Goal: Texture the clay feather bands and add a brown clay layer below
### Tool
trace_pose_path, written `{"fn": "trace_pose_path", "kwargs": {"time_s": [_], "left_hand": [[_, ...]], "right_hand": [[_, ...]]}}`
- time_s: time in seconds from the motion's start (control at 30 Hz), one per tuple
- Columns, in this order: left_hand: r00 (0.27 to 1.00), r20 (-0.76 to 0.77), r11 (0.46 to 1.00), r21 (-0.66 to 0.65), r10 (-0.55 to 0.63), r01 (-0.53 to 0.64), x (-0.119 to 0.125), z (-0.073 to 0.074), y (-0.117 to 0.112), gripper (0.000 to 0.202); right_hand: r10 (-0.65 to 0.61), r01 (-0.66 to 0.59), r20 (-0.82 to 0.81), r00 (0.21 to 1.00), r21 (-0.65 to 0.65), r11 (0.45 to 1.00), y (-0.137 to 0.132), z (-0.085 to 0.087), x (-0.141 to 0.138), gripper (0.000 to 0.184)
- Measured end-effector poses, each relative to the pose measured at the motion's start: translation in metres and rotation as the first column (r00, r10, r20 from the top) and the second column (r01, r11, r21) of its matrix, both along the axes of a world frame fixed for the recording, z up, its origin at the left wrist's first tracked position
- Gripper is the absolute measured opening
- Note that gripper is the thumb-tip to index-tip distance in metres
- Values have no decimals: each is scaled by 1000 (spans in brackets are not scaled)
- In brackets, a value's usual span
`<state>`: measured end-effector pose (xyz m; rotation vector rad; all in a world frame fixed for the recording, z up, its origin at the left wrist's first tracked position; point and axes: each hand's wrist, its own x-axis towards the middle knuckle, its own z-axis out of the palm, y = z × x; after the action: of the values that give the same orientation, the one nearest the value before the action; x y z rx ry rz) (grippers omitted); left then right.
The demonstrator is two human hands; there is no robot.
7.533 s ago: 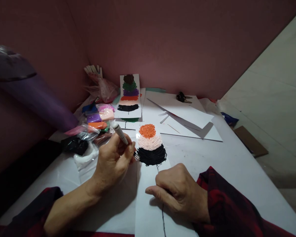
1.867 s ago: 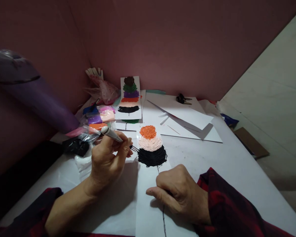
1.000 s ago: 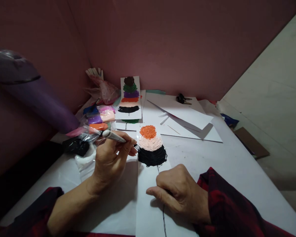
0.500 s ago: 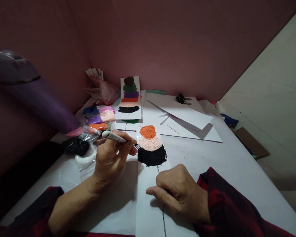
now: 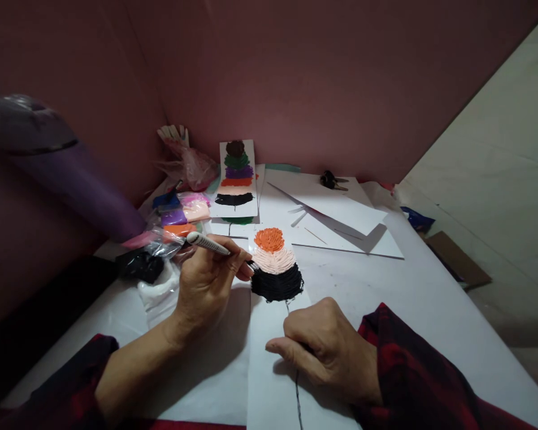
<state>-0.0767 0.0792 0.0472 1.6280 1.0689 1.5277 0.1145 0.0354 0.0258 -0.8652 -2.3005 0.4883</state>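
Note:
A white pen-shaped tool (image 5: 208,243) with dark print on its barrel is pinched in my left hand (image 5: 206,278). Its metal tip meets the left edge of a black clay band on a long white paper strip (image 5: 269,358). Above that black band (image 5: 278,283) come a pale pink layer (image 5: 274,260) and an orange round top (image 5: 269,239), all textured with fine grooves. A dark line runs down the strip below them. My right hand (image 5: 329,349) rests closed on the strip, thumb lying along the paper; its curled fingertips are hidden.
Coloured clay packets (image 5: 183,215), a black clay bag (image 5: 138,266) and a white one (image 5: 159,289) lie at left. A layered clay card (image 5: 235,209) leans at the back. Keys (image 5: 333,180) and white sheets (image 5: 341,215) are behind. A purple wrapped roll (image 5: 76,179) slants in from the left.
My left hand has shifted slightly right, bringing the tool's tip onto the black band's left edge. My right hand stays where it was.

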Motion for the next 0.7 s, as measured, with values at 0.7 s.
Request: {"fn": "trace_pose_path", "kwargs": {"time_s": [0.7], "left_hand": [[999,43,998,-60,-21,23,2,-2,5,10]], "right_hand": [[2,-2,0,1000,-7,1000,0,0,0,51]]}}
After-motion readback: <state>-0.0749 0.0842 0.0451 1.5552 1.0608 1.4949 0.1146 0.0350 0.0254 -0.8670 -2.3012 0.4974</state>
